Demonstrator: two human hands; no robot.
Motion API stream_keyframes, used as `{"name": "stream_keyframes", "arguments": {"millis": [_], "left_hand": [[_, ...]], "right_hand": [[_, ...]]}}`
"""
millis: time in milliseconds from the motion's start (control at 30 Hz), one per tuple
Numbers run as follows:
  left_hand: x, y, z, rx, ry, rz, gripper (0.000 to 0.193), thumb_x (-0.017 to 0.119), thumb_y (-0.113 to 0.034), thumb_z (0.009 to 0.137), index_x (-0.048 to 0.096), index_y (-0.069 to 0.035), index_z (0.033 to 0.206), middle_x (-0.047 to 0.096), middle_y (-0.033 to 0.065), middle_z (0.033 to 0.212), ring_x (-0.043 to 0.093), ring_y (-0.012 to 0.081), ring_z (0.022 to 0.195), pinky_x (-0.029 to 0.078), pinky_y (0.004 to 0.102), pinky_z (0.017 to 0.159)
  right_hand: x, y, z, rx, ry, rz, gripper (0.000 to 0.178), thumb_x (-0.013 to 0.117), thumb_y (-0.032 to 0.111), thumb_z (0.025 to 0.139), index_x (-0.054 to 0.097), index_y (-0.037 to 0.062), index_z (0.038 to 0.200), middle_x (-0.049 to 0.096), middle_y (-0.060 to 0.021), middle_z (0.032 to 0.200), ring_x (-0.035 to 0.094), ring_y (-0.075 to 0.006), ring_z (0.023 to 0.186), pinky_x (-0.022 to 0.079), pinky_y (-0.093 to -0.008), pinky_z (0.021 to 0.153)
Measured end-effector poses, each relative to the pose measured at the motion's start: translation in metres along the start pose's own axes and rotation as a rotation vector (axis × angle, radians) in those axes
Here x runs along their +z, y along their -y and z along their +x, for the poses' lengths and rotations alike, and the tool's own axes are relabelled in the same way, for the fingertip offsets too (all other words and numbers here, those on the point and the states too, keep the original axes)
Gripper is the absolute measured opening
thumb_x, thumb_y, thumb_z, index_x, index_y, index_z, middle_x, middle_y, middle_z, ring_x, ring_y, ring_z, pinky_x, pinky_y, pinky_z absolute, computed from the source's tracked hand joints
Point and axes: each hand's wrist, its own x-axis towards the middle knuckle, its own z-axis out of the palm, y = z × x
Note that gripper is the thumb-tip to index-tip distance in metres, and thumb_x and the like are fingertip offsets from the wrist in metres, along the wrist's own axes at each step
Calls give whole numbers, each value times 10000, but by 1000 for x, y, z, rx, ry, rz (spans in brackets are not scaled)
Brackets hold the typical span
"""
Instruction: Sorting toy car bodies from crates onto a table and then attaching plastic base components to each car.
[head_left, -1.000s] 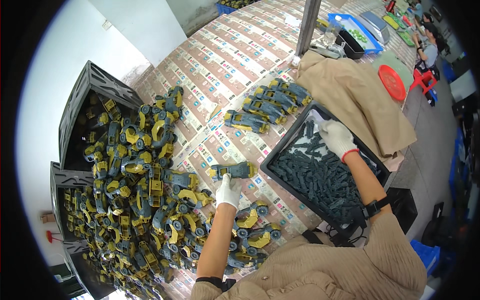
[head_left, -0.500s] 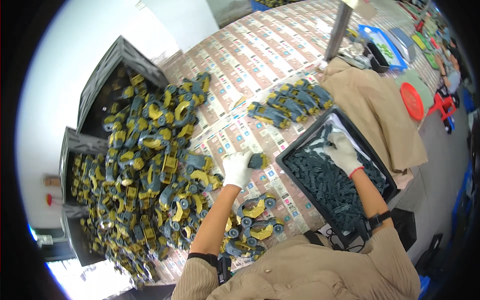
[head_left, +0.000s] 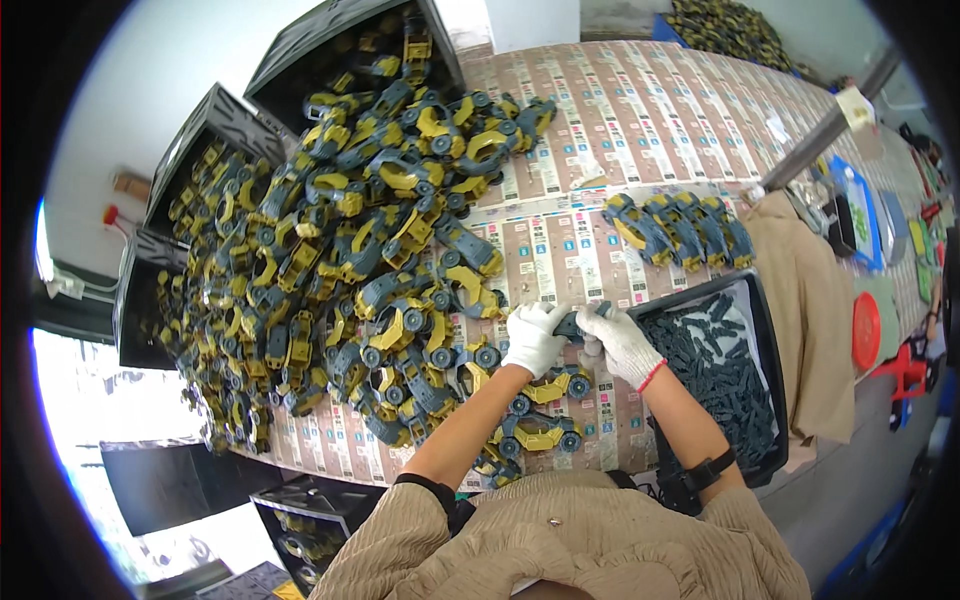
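Both my hands wear white gloves and come together over the table. My left hand is closed around a toy car, of which only a dark grey stretch shows between the gloves. Against its right end is my right hand, with fingers curled and pinched at a small dark grey plastic part. The gloves hide most of both pieces. Right of my hands, a black tray holds many loose dark grey parts on a white lining.
A large heap of grey-and-yellow toy cars spills from black crates on the left. Several toy cars stand in a row beyond the tray. Others lie near my body. Brown cloth and a metal post are at right.
My right hand has left the tray and come across to my left hand. The left still holds the toy car. The whole view has swung leftward.
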Motion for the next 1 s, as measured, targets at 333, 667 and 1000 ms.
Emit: {"name": "stream_keyframes", "arguments": {"millis": [333, 667, 1000], "left_hand": [[9, 5, -5, -54, -46, 6, 609, 773, -156, 685, 659, -221, 1280, 672, 63, 1050, 628, 298, 1054, 452, 478, 968], [9, 7, -9, -31, -91, -21, 623, 795, -162, 692, 645, -214, 1295, 652, 49, 1018, 621, 297, 1062, 417, 494, 1013], [6, 4, -6, -44, -86, -31, 616, 786, -154, 673, 676, -216, 1276, 669, 56, 1033, 624, 297, 1071, 433, 477, 984]], "right_hand": [[3, -18, 16, -28, -221, -25, 193, 684, 173, 977, 582, 14, 1015, 624, -73, 814, 624, -147, 589, 632, -360, 554], [3, -22, 18, 52, -186, 254, 141, 620, 223, 1046, 604, 86, 1015, 603, -16, 750, 576, -121, 564, 578, -317, 525], [-2, -37, 34, 78, -225, 328, 141, 625, 245, 1048, 599, 113, 1007, 569, 3, 732, 536, -98, 553, 539, -273, 494]]}}
